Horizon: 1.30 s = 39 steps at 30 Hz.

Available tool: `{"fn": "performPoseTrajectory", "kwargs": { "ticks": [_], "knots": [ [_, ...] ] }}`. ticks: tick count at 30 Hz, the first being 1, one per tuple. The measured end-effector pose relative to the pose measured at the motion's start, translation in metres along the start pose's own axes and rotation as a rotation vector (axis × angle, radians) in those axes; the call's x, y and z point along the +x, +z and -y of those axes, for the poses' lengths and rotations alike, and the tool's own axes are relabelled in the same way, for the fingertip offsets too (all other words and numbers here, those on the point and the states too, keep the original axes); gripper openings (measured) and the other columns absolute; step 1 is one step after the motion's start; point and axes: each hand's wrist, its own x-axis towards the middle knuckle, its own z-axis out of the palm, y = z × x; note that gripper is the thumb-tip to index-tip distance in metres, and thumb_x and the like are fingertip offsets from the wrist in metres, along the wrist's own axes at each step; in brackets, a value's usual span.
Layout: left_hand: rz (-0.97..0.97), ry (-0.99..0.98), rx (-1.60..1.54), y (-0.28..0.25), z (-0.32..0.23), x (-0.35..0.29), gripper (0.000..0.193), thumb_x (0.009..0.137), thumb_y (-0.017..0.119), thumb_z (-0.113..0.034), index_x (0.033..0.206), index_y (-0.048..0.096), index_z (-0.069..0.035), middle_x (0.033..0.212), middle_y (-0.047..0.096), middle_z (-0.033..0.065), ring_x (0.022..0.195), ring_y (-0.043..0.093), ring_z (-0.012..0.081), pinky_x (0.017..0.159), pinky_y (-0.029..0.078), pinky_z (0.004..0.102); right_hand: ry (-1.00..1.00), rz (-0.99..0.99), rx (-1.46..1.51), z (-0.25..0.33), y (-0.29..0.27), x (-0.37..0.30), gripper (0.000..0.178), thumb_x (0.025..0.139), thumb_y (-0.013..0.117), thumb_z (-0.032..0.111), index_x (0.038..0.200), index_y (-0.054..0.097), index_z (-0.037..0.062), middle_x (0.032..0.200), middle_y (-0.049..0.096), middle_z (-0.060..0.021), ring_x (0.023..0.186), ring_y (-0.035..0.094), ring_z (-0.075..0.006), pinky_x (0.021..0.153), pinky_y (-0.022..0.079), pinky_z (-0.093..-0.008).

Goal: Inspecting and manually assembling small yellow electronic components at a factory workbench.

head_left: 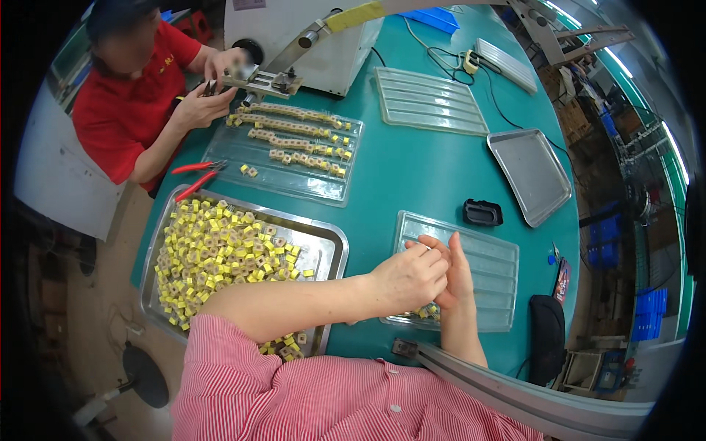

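Note:
Over the near clear ribbed tray (494,294), my two hands meet, fingers curled in against each other. My left hand (408,279) is closed with its back towards me, and whatever it pinches is hidden. My right hand (457,275) is cupped close beside it, one digit pointing up and the others bent; its contents, if any, cannot be made out. Below my hands, a few small yellow-and-tan components (426,312) lie in the tray. Under my left forearm stands a metal tray (334,246) heaped with many similar yellow block-shaped components (220,250).
Across the green table (412,169), a person in red (140,95) handles pliers by a metal fixture (272,81). Rows of components fill another clear tray (316,187). Red-handled pliers (197,180), a black box (482,212), an empty metal tray (540,209) and a metal rail (507,382) surround me.

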Motion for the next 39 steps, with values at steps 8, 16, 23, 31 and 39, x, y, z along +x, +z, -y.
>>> {"fn": "performPoseTrajectory", "kwargs": {
  "ticks": [8, 16, 23, 31, 39],
  "knots": [
    [-0.068, -0.021, -0.067, -0.004, 0.006, 0.005, 0.010, 0.057, 0.053, -0.009, 0.065, 0.050, -0.003, 0.070, 0.049, 0.0069, 0.069, 0.050, 0.0188, 0.068, 0.041, 0.0289, -0.011, 0.048, 0.020, 0.000, 0.003, -0.001, 0.057, 0.087, 0.021, 0.049, 0.103, 0.046, 0.0002, 0.098, 0.053, -0.0106, 0.090, 0.053, -0.0204, 0.078, 0.044, -0.0325],
    [-0.040, -0.247, -0.139, -0.020, 0.023, 0.002, 0.019, 0.056, 0.060, -0.009, 0.074, 0.053, -0.006, 0.079, 0.055, 0.0038, 0.074, 0.053, 0.0190, 0.071, 0.039, 0.0321, 0.020, 0.004, -0.067, -0.001, 0.016, -0.004, 0.051, 0.089, 0.022, 0.042, 0.105, 0.045, 0.0003, 0.096, 0.052, -0.0099, 0.087, 0.053, -0.0181, 0.069, 0.048, -0.0315],
    [-0.089, -0.292, -0.170, -0.022, 0.028, -0.003, 0.023, 0.062, 0.059, -0.006, 0.085, 0.053, -0.004, 0.075, 0.055, 0.0048, 0.072, 0.053, 0.0196, 0.069, 0.040, 0.0306, -0.008, 0.099, -0.162, -0.003, 0.002, -0.003, 0.028, 0.086, 0.042, 0.030, 0.092, 0.049, 0.0031, 0.074, 0.054, -0.0067, 0.057, 0.051, -0.0123, 0.043, 0.040, -0.0206],
    [-0.091, -0.288, -0.225, -0.022, 0.027, -0.003, 0.028, 0.063, 0.059, -0.005, 0.090, 0.052, -0.003, 0.076, 0.056, 0.0049, 0.072, 0.054, 0.0194, 0.067, 0.040, 0.0302, -0.006, 0.064, -0.208, -0.002, 0.002, -0.002, 0.023, 0.084, 0.047, 0.026, 0.089, 0.049, 0.0030, 0.063, 0.051, -0.0050, 0.049, 0.047, -0.0093, 0.040, 0.035, -0.0176],
    [-0.061, -0.287, -0.238, -0.023, 0.026, -0.004, 0.029, 0.062, 0.059, -0.005, 0.090, 0.052, -0.004, 0.078, 0.056, 0.0045, 0.073, 0.054, 0.0194, 0.066, 0.039, 0.0301, -0.003, 0.029, -0.205, -0.001, 0.000, -0.003, 0.021, 0.084, 0.049, 0.021, 0.093, 0.049, 0.0020, 0.064, 0.052, -0.0046, 0.051, 0.048, -0.0089, 0.040, 0.035, -0.0174]
  ]
}}
